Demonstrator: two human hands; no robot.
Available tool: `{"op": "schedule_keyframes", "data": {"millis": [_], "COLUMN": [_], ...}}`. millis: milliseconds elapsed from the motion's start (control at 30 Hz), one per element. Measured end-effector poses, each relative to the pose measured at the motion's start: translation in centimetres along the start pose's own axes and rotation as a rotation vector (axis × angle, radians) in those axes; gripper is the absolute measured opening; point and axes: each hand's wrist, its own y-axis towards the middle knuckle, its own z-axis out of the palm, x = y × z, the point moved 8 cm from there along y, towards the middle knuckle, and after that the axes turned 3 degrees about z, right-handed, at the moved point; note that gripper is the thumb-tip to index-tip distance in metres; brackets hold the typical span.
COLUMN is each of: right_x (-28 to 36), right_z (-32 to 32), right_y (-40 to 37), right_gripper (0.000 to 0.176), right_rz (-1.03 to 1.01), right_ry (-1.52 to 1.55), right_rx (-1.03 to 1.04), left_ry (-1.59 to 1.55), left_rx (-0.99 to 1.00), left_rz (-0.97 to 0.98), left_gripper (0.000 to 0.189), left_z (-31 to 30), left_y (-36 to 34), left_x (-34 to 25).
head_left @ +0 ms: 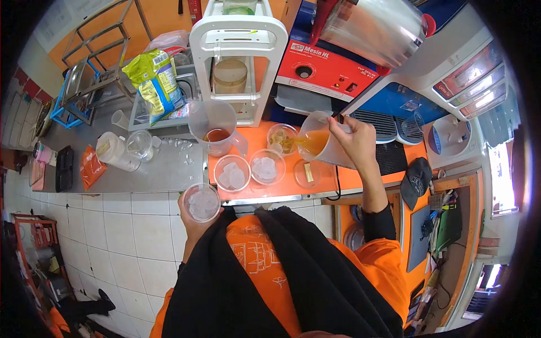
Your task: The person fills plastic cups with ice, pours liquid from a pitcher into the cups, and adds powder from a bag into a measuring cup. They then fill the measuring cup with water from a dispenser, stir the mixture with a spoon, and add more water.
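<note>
My right hand (358,139) grips a clear plastic jug (325,125), tilted left with orange-brown liquid inside. The liquid runs from its lip into a plastic cup (282,137) on the orange counter. Off the counter's front edge, my left hand (193,226) is wrapped round a clear plastic cup (203,201) of ice. Two more cups of ice, a left one (231,173) and a right one (267,168), stand before me. Behind them is a second jug (211,117) with a little reddish-brown liquid. A clear round container (307,175) with a yellowish block sits right of the cups.
A red cup sealer (324,70) and a white shelf rack (239,28) stand at the back. On the steel counter (169,174) at left are a plastic pitcher (116,151), an orange packet (91,166) and a green-and-blue bag (155,84). A black cap (417,181) lies right.
</note>
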Motion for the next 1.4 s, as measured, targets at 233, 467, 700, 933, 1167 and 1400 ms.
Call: {"op": "schedule_keyframes", "data": {"millis": [233, 467, 700, 933, 1167, 1400], "right_x": [0.2, 0.3, 0.3, -0.2, -0.7, -3.0], "right_z": [-0.1, 0.0, -0.1, 0.3, 0.0, -0.2], "right_y": [0.1, 0.0, -0.2, -0.5, -1.0, -2.4], "right_gripper": [0.038, 0.037, 0.037, 0.038, 0.041, 0.049], "right_rz": [-0.001, 0.0, 0.009, 0.067, 0.136, 0.274], "right_ry": [0.012, -0.031, -0.021, -0.03, -0.01, 0.286], "right_rx": [-0.012, 0.006, -0.005, 0.034, 0.033, -0.049], "left_ry": [0.01, 0.004, 0.015, 0.007, 0.018, -0.007], "left_rx": [-0.013, -0.008, -0.008, 0.003, 0.002, 0.035], "left_rz": [-0.013, -0.017, -0.001, -0.009, 0.029, 0.047], "left_gripper": [0.094, 0.092, 0.092, 0.092, 0.093, 0.096], "left_z": [-0.1, -0.1, -0.2, -0.3, -0.1, 0.2], "left_y": [0.4, 0.7, 0.8, 0.8, 0.6, 0.6], "left_x": [0.0, -0.2, -0.3, -0.4, 0.2, 0.4]}}
